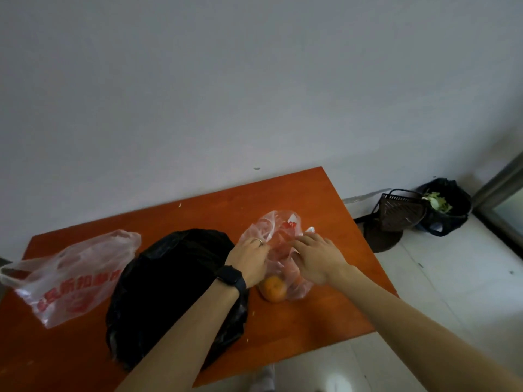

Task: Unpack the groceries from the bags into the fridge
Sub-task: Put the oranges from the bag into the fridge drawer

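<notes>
On the table point(283, 193): black bag point(175, 278) slumped at centre; printed clear bag point(76, 273) slack at left; smaller clear bag point(280, 230) at right, pulled apart at mouth, presumably for access to fruit; left hand point(249, 258) and right hand point(317, 258) both pinching its film, fingers curled; orange point(273, 288) inside, nearest end; fridge not visible

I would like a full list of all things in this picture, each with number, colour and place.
table: one, orange-brown, against wall
clear bag: one, red print, table's left
black bag: one, black, table's middle
fruit bag: one, clear, red print, table's right
orange: one plain, orange, inside fruit bag
basket: one, dark brown, floor, right
bin: one, black liner, green scraps, beside basket
ring: one, pale, left hand
watch: one, black, left arm
left hand: one, grips fruit bag
right hand: one, pinches fruit bag
</notes>
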Available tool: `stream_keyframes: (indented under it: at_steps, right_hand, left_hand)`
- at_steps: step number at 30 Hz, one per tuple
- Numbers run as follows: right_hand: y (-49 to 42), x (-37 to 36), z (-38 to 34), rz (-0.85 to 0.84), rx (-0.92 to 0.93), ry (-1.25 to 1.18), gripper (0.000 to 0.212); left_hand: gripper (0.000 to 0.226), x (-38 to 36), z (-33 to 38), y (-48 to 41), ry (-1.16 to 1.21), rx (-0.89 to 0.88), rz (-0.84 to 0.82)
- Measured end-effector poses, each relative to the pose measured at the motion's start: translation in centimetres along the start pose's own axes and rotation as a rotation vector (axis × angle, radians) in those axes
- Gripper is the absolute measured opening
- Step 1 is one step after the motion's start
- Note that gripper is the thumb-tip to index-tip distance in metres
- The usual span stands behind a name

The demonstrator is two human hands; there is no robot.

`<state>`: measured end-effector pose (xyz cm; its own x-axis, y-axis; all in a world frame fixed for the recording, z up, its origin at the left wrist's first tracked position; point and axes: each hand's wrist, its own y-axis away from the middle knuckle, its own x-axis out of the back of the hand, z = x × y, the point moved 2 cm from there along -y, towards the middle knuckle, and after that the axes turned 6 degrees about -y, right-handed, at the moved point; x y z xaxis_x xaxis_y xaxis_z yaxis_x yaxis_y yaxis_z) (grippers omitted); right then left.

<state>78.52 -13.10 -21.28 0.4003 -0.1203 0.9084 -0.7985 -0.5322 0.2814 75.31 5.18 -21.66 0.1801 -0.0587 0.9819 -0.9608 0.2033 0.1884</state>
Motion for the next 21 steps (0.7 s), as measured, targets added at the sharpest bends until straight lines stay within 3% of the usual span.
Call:
stream_keyframes:
  at_steps: [2, 7, 12, 16, 21]
  right_hand:
    - [-2.5, -0.9, 0.2, -0.077, -0.012, 0.058, 0.058]
    - [-5.9, -3.4, 0.2, -0.266, -0.008, 0.189, 0.056]
    - [-7.4, -4.5, 0.3, -0.138, -0.011, 0.206, 0.053]
    - [-7.1, -4.8, 0.5, -0.205, -0.12, 0.237, 0.038]
    - [-7.3, -6.5, 0.8, -0.275, -0.213, 0.181, 0.074]
  left_hand:
    - [0.041, -1.6, -0.3, -3.7, -0.143, -0.116, -0.049]
    - [0.028, -5.6, -1.3, -10.2, -0.422, -0.43, -0.196]
    - [0.027, -6.2, -5.0, -12.1, -0.365, -0.525, -0.292]
    - [0.054, -6.4, -7.7, -11.3, -0.327, -0.532, -0.398]
    - [0.099, -9.2, -8.1, -10.7, -0.304, -0.51, -0.477]
